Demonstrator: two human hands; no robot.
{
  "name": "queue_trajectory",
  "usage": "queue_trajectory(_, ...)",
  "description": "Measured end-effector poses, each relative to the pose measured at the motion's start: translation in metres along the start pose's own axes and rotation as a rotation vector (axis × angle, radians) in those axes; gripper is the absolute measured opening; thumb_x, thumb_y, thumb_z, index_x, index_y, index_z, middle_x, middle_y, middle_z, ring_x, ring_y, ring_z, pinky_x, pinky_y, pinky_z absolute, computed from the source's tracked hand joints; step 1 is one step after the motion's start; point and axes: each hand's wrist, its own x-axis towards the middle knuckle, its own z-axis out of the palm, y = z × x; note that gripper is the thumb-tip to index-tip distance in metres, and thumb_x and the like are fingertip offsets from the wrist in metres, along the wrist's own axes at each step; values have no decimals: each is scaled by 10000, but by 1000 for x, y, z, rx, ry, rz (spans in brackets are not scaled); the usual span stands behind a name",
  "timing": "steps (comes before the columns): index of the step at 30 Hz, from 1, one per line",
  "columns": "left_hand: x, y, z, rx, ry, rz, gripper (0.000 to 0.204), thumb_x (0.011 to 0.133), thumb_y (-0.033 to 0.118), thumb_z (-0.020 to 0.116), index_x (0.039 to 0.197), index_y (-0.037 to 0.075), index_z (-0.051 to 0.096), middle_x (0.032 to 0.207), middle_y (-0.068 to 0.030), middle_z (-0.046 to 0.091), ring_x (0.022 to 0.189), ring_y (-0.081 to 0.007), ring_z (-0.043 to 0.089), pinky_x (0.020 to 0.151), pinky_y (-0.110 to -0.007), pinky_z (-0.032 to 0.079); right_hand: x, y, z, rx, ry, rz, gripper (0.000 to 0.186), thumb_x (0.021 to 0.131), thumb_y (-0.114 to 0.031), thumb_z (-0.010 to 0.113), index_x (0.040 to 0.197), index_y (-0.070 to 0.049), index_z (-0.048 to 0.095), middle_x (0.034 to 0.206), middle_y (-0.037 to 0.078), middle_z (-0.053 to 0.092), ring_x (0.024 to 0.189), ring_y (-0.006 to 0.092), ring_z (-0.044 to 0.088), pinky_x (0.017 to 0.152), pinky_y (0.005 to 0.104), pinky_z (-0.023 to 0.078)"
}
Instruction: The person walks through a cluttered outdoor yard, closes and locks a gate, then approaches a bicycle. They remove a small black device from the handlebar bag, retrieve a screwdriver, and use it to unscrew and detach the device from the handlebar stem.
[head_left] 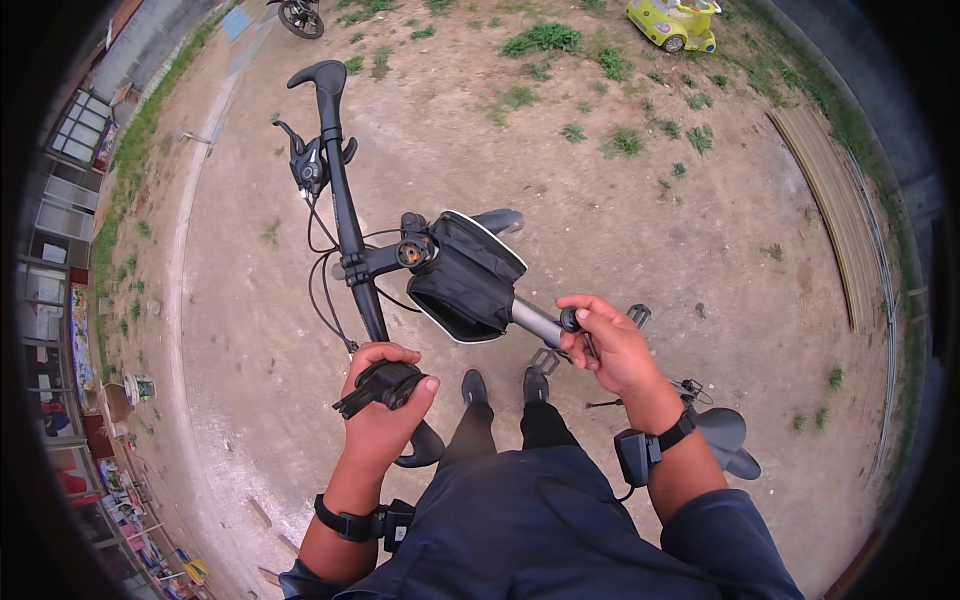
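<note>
A bicycle stands across in front of me, its black handlebar [337, 170] to the left. My left hand [385, 425] is closed around a black part with a round top [388, 384], beside the near half of the handlebar. The part may be a shifter or a mount; I cannot tell which. Between the thumb and fingers of my right hand [615, 350] is a small round black knob-like piece [570, 319], above the grey frame tube [537, 322]. A black bag [470, 280] with pale edging straddles that tube behind the stem.
The far brake lever and shifter [310, 170] sit on the handlebar with loose-curving cables. The saddle [722, 430] and pedals [545, 361] are at the right. A yellow toy car [675, 25], long planks [825, 215] and a row of windows lie around the dirt yard.
</note>
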Motion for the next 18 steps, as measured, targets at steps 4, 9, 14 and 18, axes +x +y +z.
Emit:
queue_trajectory(4, -4, -1, 7, 2, -11, -29, 438, 832, 4, 849, 1181, 39, 587, 1148, -88, 675, 985, -131, 668, 878, -294, 567, -1, 5, -12, 25, -15, -13, 328, 1056, -184, 554, 1352, -48, 595, 919, 80, 699, 574, 119, 530, 519, 249, 396)
queue_trajectory(9, -7, 1, 15, 42, -16, -49, 427, 828, 4, 854, 1168, 41, 597, 1136, -82, 687, 979, -122, 668, 865, -292, 565, -2, 12, -22, 27, -23, -39, 357, 1046, -146, 554, 1382, -28, 569, 945, 102, 714, 582, 116, 551, 521, 242, 399)
queue_trajectory(14, -14, 3, 25, 44, -29, -75, 417, 826, 2, 851, 1155, 42, 598, 1131, -75, 686, 959, -116, 668, 861, -291, 564, -8, 10, -30, 72, -44, -56, 395, 1026, -115, 556, 1410, -24, 556, 976, 125, 729, 593, 117, 577, 525, 235, 405)
queue_trajectory(18, -22, 8, 34, 42, -18, -95, 466, 826, -2, 842, 1191, 41, 557, 1124, -89, 684, 953, -120, 670, 862, -294, 566, -14, 11, -39, 67, -45, -62, 416, 994, -79, 559, 1407, -33, 569, 994, 133, 731, 604, 123, 592, 525, 230, 404)
